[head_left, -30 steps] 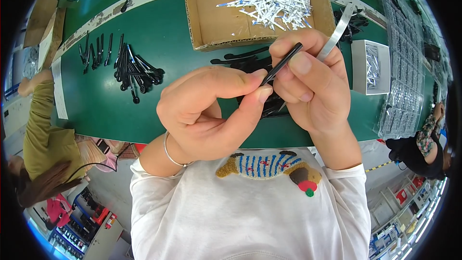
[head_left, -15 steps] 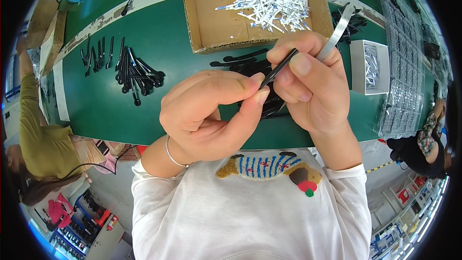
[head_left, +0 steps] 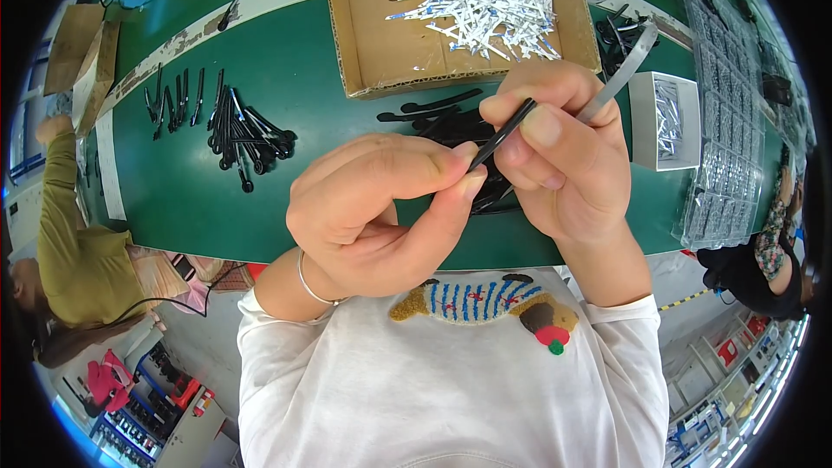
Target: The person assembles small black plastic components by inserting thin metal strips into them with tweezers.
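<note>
Between both hands, above the near middle of the green table, is a slim glossy black stick (head_left: 504,134). My left hand (head_left: 381,204) pinches its lower end between thumb and forefinger. The upper end is held by the thumb and fingers of my right hand (head_left: 563,147). A flat silver metal strip (head_left: 620,76) sticks out from behind my right fingers; its gripped end is hidden. Below my hands lies a pile of black stick-like pieces (head_left: 446,117) with rounded ends, partly covered by the hands. More such black pieces (head_left: 238,134) form a bunch to the left.
Beyond my hands, a cardboard box (head_left: 368,43) holds many thin white strips. At right are a small white box (head_left: 641,130) of silvery pieces and a clear compartment case (head_left: 724,143). Loose black sticks (head_left: 182,97) lie at left. Other people sit at both sides.
The metal strip's free end has swung a little to the right and turned its face. The black stick's upper end has dipped slightly; both hands keep their hold.
</note>
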Motion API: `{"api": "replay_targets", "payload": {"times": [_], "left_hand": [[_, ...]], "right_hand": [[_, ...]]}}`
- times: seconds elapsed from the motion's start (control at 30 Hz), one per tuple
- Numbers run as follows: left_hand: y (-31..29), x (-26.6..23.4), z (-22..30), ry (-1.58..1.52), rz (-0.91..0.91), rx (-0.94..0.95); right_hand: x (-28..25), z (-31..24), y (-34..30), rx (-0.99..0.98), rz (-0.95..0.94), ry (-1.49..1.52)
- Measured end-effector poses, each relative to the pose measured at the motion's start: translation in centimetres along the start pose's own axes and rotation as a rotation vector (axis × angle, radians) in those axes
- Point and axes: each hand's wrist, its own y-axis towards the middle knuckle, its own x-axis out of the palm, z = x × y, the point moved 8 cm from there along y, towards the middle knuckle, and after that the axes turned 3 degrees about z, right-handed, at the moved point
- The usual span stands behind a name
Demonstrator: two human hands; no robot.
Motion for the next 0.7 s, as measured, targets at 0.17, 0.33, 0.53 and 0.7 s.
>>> {"api": "replay_targets", "payload": {"times": [0.17, 0.33, 0.53, 0.7], "left_hand": [[0.1, 0.2, 0.3, 0.035, -0.018, 0.042], [-0.4, 0.0, -0.5, -0.083, 0.011, -0.107], [-0.7, 0.1, -1.0, -0.151, 0.014, -0.184], [-0.1, 0.2, -1.1, -0.071, 0.008, -0.09]], "right_hand": [[-0.1, 0.0, 0.0, 0.001, 0.024, -0.02], [0.0, -0.2, -0.4, -0.011, 0.057, -0.072], [-0.2, -0.7, -0.5, 0.026, 0.115, -0.169], [-0.3, -0.7, 0.0, 0.033, 0.166, -0.043]]}}
